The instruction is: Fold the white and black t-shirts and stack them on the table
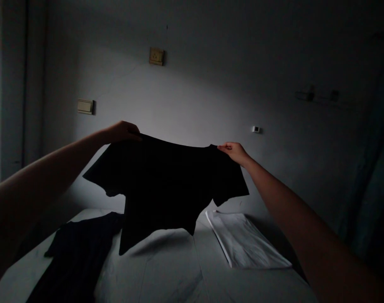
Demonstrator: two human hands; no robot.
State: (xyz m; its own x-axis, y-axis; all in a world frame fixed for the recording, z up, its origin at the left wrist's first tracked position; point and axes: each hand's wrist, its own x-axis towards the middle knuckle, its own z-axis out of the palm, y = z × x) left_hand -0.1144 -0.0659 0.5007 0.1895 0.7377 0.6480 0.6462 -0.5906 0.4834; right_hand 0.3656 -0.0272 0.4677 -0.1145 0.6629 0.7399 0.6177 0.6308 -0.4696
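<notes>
A black short-sleeved T-shirt point(169, 185) hangs spread in the air above the table, its lower edge uneven. At its left shoulder, my left hand point(124, 131) is closed on the cloth. My right hand point(232, 150) pinches the other shoulder between thumb and fingers. Between the two hands the top edge sags slightly. Both sleeves droop outward past the hands. The shirt is so dark that no folds or print can be made out on it.
On the marble-patterned table point(166, 273), a dark garment point(81, 256) lies at the left and a folded white cloth point(245, 242) at the right. Behind stands a wall with a socket point(156, 56), a switch point(85, 106) and a small white device point(256, 129).
</notes>
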